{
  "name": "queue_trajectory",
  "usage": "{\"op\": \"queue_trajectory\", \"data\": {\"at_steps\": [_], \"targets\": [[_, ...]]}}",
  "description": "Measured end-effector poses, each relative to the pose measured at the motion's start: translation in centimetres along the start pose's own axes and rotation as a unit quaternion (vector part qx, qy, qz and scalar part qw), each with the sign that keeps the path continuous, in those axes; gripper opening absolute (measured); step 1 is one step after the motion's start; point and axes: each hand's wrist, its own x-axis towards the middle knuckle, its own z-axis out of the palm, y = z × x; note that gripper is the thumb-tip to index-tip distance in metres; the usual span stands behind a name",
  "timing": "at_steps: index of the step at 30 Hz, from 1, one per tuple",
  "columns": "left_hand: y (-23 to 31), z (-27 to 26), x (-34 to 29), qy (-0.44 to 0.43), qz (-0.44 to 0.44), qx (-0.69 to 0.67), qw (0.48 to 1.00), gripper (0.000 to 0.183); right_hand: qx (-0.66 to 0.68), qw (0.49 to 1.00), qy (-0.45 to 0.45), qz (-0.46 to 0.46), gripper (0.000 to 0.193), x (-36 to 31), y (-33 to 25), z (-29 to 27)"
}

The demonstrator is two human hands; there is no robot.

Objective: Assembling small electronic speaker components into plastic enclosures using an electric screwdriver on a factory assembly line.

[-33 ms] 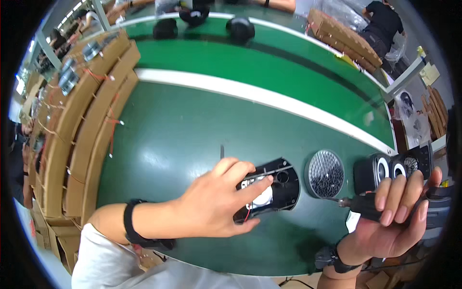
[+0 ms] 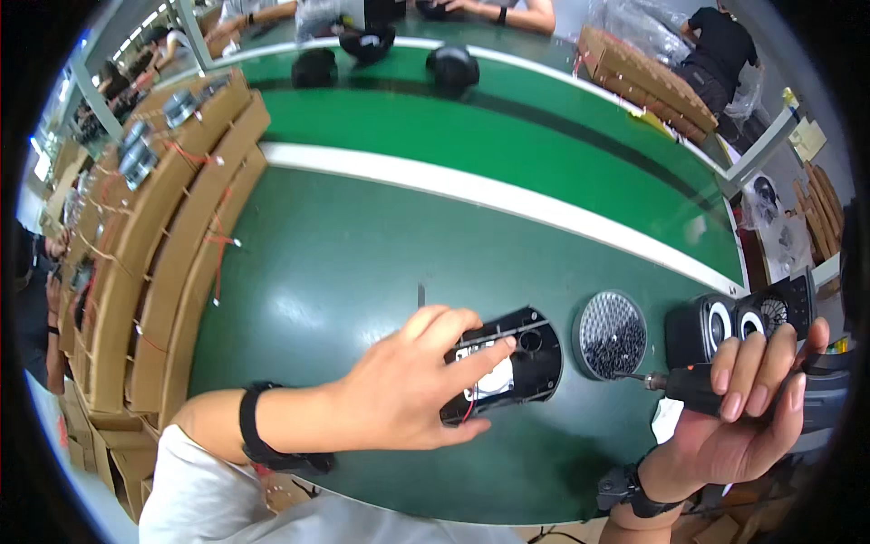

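Note:
My left hand grips a black plastic housing from above, its fingers and thumb around the sides. Inside the housing sit a silver-white round part, partly under my fingers, and a short red wire. At the right, my right hand is closed around a black power screwdriver, held nearly level and pointing left. Its thin bit reaches the near right side of a round clear dish, by a heap of small dark screws.
Brown cardboard trays with wired round parts line the left side. Black speaker boxes stand behind my right hand. Beyond a white rail, a green belt carries several black housings. Other people work at the far side and left.
The view has shifted slightly, so the table sits a little lower in it. The screwdriver bit is slightly farther over the dish's near side. Both hands keep their grips.

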Motion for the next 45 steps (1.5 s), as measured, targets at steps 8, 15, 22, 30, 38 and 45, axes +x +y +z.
{"op": "queue_trajectory", "data": {"at_steps": [8,15,22,30,38,45], "targets": [[0.5,-1.5,-1.0,-0.084,-0.044,-0.067,0.993,0.107,-0.09,0.992,0.09,0.026,0.042,1.9,0.4,-1.5],[-2.6,-2.2,-0.5,-0.113,-0.087,-0.118,0.983,0.097,-0.095,0.994,0.04,0.036,0.034,2.1,0.5,-2.7],[-5.0,-4.4,6.5,-0.128,-0.269,-0.223,0.928,0.078,-0.089,0.994,0.041,0.056,0.032,2.7,0.6,-2.7],[-10.8,-9.6,20.3,-0.111,-0.336,-0.043,0.934,0.093,-0.1,0.991,0.061,0.058,0.031,3.0,0.3,-3.3],[-13.6,-16.6,33.1,-0.044,-0.35,0.084,0.932,0.104,-0.129,0.987,0.073,0.055,0.032,3.6,0.8,-3.5],[-19.2,-10.2,34.5,0.105,-0.297,0.138,0.939,0.095,-0.171,0.979,0.093,0.061,0.032,4.3,2.0,-4.4]]}}
